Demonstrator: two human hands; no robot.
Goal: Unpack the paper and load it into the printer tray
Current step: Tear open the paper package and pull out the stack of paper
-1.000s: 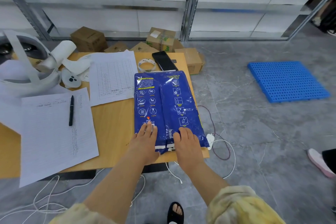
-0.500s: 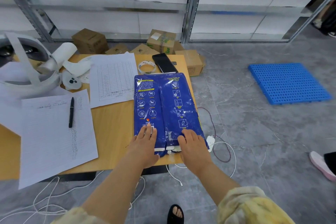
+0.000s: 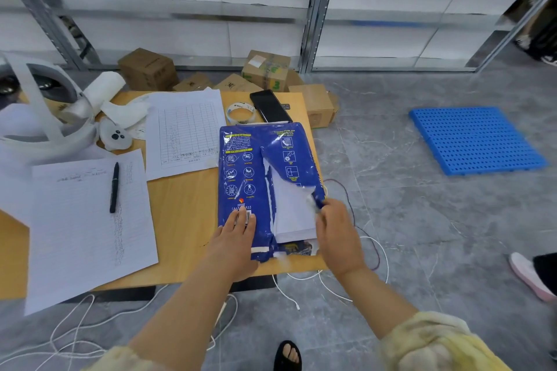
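Head view, left to right: left hand (image 3: 238,235), fingers flat and a little apart, pressing down blue paper pack (image 3: 244,172) on table (image 3: 187,220). Wrapper now ripped open since a moment ago, white paper (image 3: 291,214) showing. Right hand (image 3: 334,229) pinching torn flap. No printer tray seen.

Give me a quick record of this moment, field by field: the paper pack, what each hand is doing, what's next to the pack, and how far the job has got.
pack: blue paper ream flat on wooden table, wrapper torn open on its right side
exposed: white sheets
left hand: flat on the wrapper
right hand: gripping the torn flap
behind pack: tape roll, black phone
printer tray: not in view
stage: unwrapping
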